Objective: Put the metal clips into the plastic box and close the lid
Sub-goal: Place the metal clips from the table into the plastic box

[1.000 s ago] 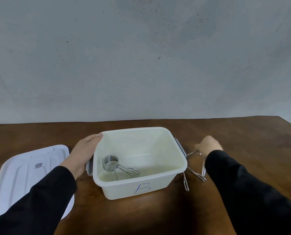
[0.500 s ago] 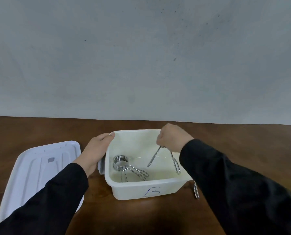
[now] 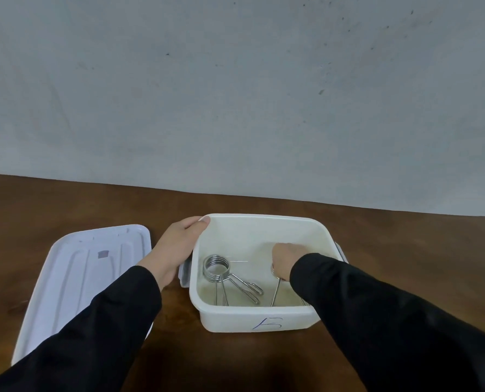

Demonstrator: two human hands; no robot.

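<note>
Hands (image 3: pixel 288 257) at plastic box (image 3: pixel 259 321), metal clips (image 3: pixel 230 280) inside, lid (image 3: pixel 85 278) off.

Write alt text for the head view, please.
A right hand lowers a metal clip into an open white plastic box that already holds another clip, while the left hand steadies the box's left side. The lid lies on the wooden table, left of the box.

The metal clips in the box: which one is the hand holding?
The clip on the right, under the right hand. The coiled clip lies untouched.
</note>
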